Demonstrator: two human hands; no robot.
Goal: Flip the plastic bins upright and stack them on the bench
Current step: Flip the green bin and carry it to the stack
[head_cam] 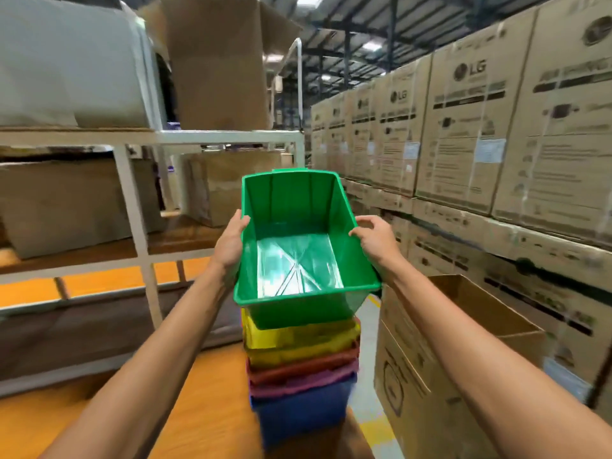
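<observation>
I hold a green plastic bin (298,246) upright, its open top facing me. My left hand (231,240) grips its left rim and my right hand (374,240) grips its right rim. Directly under it stands a stack of nested upright bins: yellow (298,339) on top, then red (304,369), purple (298,385) and blue (304,415) at the bottom. The green bin's base sits at or just inside the yellow bin's mouth; the contact is hidden. The stack rests on an orange wooden bench (205,409).
A white metal rack (139,207) with cardboard boxes stands at the left. At the right rises a wall of brown cartons (496,134), and an open cardboard box (463,309) sits close beside the stack.
</observation>
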